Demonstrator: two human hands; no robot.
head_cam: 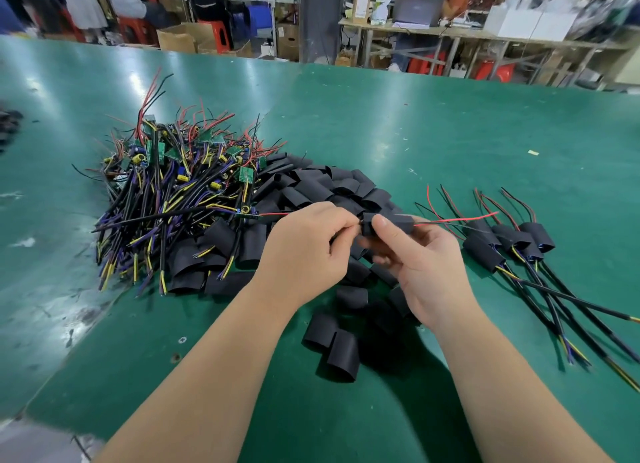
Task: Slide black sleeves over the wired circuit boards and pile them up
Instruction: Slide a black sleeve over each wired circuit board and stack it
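Green bench (450, 133); right hand (422, 262) grips black sleeve (398, 222), left hand (304, 251) pinches leads (453, 220) at its mouth; sleeved boards (509, 241) at three o'clock, bare boards (173, 185) at ten.

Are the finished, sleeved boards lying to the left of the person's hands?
No, the sleeved boards lie on the right; the left pile holds bare wired boards.

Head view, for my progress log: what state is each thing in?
Held board, uncovered.
Held sleeve, threaded on its leads only.
Left hand, pinching the leads.
Right hand, gripping the held sleeve.
Bare boards, heaped, unsleeved.
Loose sleeves, heaped, empty.
Sleeved boards, piled at right.
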